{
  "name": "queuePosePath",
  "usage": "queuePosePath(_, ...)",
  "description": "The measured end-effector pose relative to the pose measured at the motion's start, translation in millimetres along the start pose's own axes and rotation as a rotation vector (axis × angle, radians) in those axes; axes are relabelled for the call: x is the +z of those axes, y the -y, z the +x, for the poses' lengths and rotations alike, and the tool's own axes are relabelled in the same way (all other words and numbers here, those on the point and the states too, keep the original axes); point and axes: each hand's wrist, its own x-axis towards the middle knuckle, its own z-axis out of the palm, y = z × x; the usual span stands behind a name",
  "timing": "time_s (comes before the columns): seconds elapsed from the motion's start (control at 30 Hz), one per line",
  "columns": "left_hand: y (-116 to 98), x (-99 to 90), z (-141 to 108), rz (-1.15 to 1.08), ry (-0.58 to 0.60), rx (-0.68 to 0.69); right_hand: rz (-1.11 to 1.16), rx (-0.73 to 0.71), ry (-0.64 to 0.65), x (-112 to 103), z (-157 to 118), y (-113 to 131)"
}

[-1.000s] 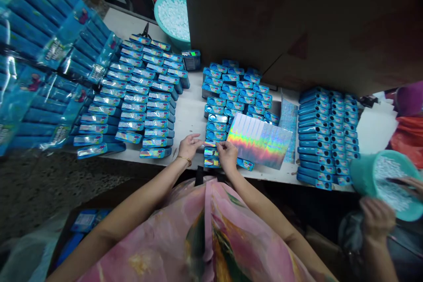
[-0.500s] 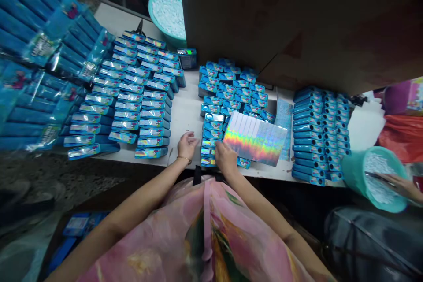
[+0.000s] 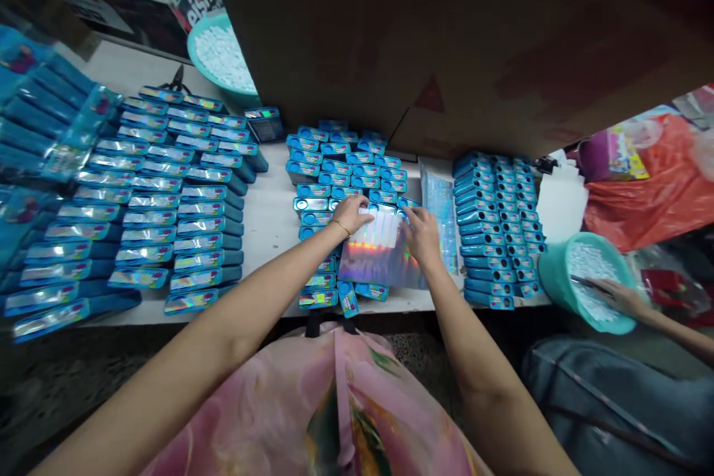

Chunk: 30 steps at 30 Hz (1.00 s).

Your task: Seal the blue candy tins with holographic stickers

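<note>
A shiny rainbow sticker sheet with pale strips along its upper part lies over a group of small blue tins. My left hand is at the sheet's upper left corner, its thumb and fingers apart. At the upper right, my right hand has its fingers bent together on the sheet's edge. Below the sheet, one blue tin stands askew at the table's front edge. The sheet and my arms hide some tins.
Rows of labelled blue tins stand at the left, and more tins at the right. A large cardboard box overhangs the back. A co-worker's hand holds a tool over a turquoise bucket of white pieces.
Both hands have moved up from the front tins to the sticker sheet's upper corners. A front tin now stands askew. The view has shifted right.
</note>
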Motion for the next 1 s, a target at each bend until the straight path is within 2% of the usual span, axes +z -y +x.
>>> queuePosePath(0.1,1,12.0,9,-0.174,-0.041,-0.092,-0.051,-0.075,0.157,12,10,-18)
queuePosePath(0.2,-1,17.1,2,-0.226,-0.123,-0.066,-0.038,-0.078,0.179,22,1,-22)
queuePosePath(0.27,-4,20.0,-4,-0.145,-0.098,0.002,-0.010,-0.060,0.151,24,-6,-23)
queuePosePath(0.33,-6,24.4,-8,-0.013,-0.021,0.048,0.027,-0.085,0.163,24,-10,-26)
queuePosePath(0.47,-9,34.6,-13,0.250,0.131,0.045,0.107,-0.147,0.203,29,-6,-35)
queuePosePath(0.63,-21,33.6,-25,0.426,0.137,0.075,0.206,-0.187,0.117,35,1,-35)
queuePosePath(0.67,-25,31.9,-27,0.443,0.159,0.083,0.215,-0.218,0.099,35,2,-35)
queuePosePath(0.73,-31,28.9,-27,0.481,0.299,0.028,0.203,-0.321,0.075,35,5,-39)
queuePosePath(0.77,-31,27.5,-25,0.483,0.332,-0.001,0.184,-0.382,0.059,37,8,-43)
queuePosePath(1.0,-14,17.0,-16,0.453,0.328,-0.095,0.155,-0.783,-0.025,65,21,-76)
